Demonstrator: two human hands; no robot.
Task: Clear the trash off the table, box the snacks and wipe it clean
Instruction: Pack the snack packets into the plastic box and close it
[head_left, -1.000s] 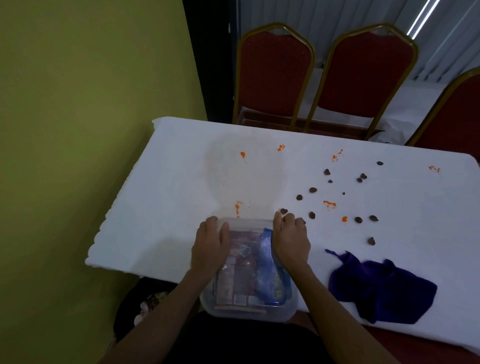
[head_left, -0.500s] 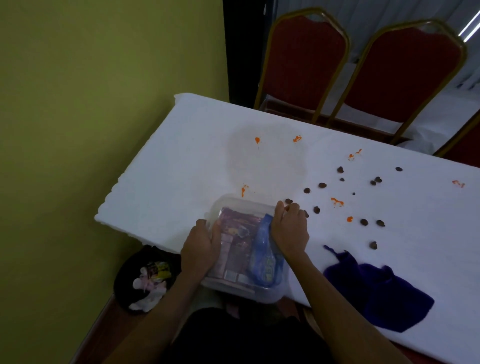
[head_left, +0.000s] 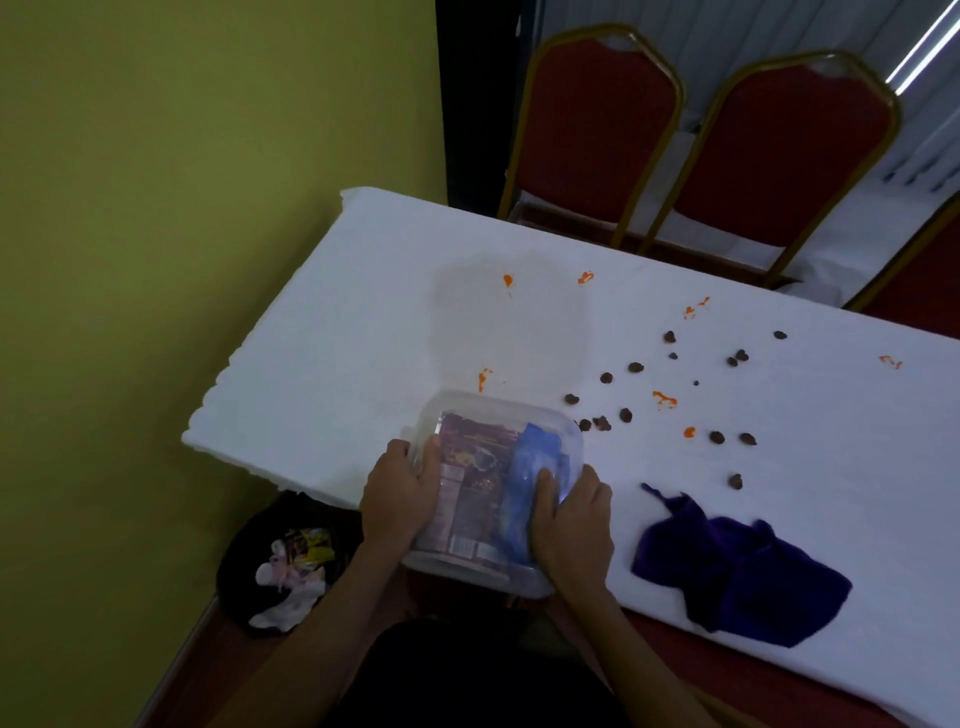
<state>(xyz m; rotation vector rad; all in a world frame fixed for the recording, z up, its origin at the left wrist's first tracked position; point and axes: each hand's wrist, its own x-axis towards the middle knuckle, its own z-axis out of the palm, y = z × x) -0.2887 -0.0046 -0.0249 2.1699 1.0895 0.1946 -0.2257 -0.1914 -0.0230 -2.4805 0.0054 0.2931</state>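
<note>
A clear box (head_left: 467, 404) sits at the near edge of the desk (head_left: 363, 312), with its near end sticking out past the edge toward the person. Through its clear top show a purple snack packet (head_left: 470, 467) on the left and a blue packet (head_left: 524, 462) on the right, lying side by side.

Both hands hold the box. The left hand (head_left: 400, 499) clasps its left side, fingers curled over the edge and the thumb lying on top. The right hand (head_left: 571, 519) clasps the right side in the same way, its thumb pressed on top over the blue packet. A lid seems to be on the box, though the glare makes this hard to confirm.

To the right of the box a crumpled purple cloth (head_left: 737, 571) lies near the desk's front edge, apart from the right hand. Beyond it, small brown crumbs (head_left: 626, 414) are scattered over the white desk cover, the nearest just beside the box's far right corner. Orange smears (head_left: 664, 399) dot the same area, one just beyond the box's far edge. A faint round damp patch (head_left: 509, 327) marks the cover behind the box.

On the floor to the left, below the desk's edge, stands a dark bin (head_left: 239, 545) holding crumpled wrappers (head_left: 291, 577). Red chairs (head_left: 597, 130) stand along the far side of the desk.
</note>
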